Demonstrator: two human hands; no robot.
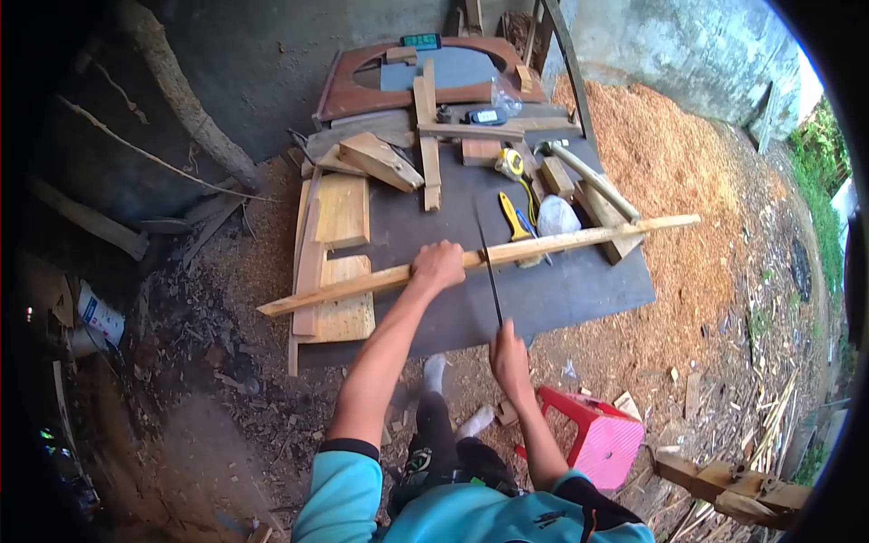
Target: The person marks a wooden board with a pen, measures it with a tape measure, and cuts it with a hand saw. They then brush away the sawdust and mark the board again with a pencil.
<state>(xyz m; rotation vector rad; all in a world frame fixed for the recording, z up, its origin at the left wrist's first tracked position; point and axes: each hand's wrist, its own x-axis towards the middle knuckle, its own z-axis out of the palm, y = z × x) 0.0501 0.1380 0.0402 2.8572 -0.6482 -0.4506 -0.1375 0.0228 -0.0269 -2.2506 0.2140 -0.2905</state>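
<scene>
A long thin wooden strip (579, 238) lies slantwise across a dark work board (579, 294). My left hand (438, 265) presses down on the strip near its middle, fingers wrapped over it. My right hand (509, 355) grips the handle end of a thin hand saw (489, 267). The saw blade runs up from that hand and crosses the strip just right of my left hand.
Wood offcuts (342, 210), a hammer (593, 181), a yellow tape measure (511, 163), a yellow-handled tool (514, 217) and a plastic bag (556, 217) lie on the board. A red plastic stool (593, 434) stands at lower right. Sawdust (670, 163) covers the ground to the right.
</scene>
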